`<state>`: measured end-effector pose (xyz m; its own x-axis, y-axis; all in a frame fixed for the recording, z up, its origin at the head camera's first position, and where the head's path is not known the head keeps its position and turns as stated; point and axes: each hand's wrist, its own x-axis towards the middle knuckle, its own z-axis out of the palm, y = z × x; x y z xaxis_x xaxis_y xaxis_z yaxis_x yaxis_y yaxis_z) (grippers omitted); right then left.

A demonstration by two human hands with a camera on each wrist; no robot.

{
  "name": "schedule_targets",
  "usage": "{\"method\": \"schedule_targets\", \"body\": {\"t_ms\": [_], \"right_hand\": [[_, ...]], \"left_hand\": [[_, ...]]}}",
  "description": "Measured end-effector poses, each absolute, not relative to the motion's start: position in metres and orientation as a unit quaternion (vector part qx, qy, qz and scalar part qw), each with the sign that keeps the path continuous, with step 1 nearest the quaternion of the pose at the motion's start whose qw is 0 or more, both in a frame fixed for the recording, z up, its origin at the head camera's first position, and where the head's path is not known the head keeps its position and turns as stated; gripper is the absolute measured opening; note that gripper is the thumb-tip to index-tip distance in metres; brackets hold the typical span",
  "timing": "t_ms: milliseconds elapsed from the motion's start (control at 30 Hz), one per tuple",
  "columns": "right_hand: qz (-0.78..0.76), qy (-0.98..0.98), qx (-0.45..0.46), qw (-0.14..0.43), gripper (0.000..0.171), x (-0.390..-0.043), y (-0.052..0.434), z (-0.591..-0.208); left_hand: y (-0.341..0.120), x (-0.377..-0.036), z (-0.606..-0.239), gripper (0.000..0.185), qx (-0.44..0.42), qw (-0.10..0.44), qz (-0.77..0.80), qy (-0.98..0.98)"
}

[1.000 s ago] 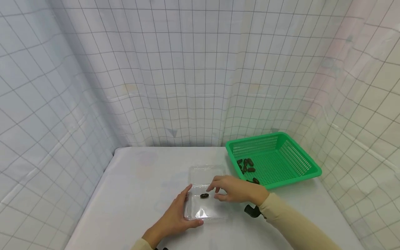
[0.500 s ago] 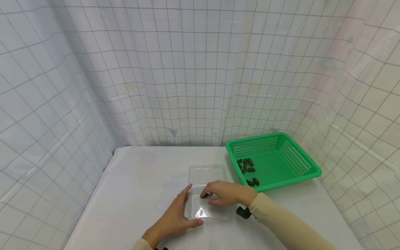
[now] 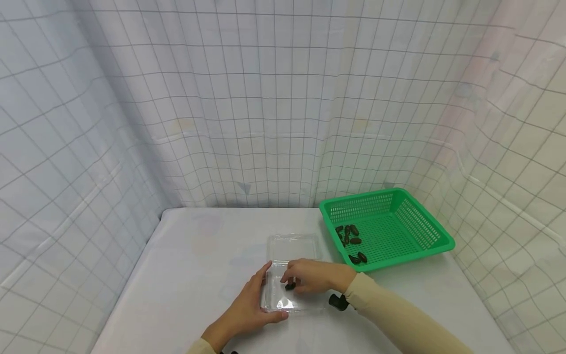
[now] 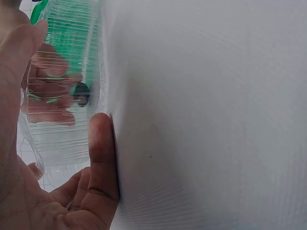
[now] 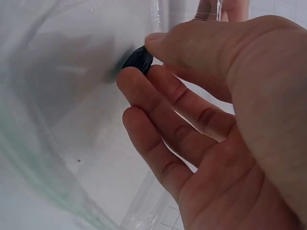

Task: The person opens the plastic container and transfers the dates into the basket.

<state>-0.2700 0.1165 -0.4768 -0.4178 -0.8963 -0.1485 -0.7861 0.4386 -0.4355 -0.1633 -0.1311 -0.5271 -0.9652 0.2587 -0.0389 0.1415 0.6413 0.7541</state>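
Left hand [image 3: 247,307] lies flat, fingers straight, against the left edge of the clear plastic box [image 3: 292,278] on the tabletop [image 3: 199,265]. Inside the box, at 2 o'clock from that hand, the right hand [image 3: 311,276] pinches a dark date [image 3: 290,285]. Green basket [image 3: 435,236] at 2 o'clock beyond.

The surface [image 3: 199,275] is plain white, and the curtain [image 3: 221,98] hung round it is white too, crossed by a thin grey grid. Beyond the right hand [image 3: 311,278] sits a bright green basket [image 3: 435,235] with a perforated mesh pattern on its walls and floor; the dates in the basket [image 3: 349,233] are dark brown, nearly black. The date [image 3: 290,285] at that hand's fingertips is the same glossy near-black. The tray [image 3: 292,246] under both hands is clear, faintly ribbed plastic. The right sleeve [image 3: 398,319] is pale beige
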Motion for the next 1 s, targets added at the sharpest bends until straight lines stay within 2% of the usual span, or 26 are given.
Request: {"method": "schedule_targets", "body": {"t_ms": [500, 767, 1000], "right_hand": [[-0.144, 0.812, -0.53, 0.199, 0.025, -0.276, 0.101, -0.482], [-0.114, 0.823, -0.525, 0.183, 0.02, -0.275, 0.102, -0.485], [-0.115, 0.823, -0.521, 0.194, 0.021, -0.274, 0.104, -0.48]], "left_hand": [[-0.133, -0.161, -0.526, 0.136, 0.124, 0.076, 0.417, 0.897], [-0.131, -0.161, -0.529, 0.138, 0.119, 0.07, 0.409, 0.902], [-0.131, -0.161, -0.528, 0.137, 0.118, 0.074, 0.411, 0.901]]}}
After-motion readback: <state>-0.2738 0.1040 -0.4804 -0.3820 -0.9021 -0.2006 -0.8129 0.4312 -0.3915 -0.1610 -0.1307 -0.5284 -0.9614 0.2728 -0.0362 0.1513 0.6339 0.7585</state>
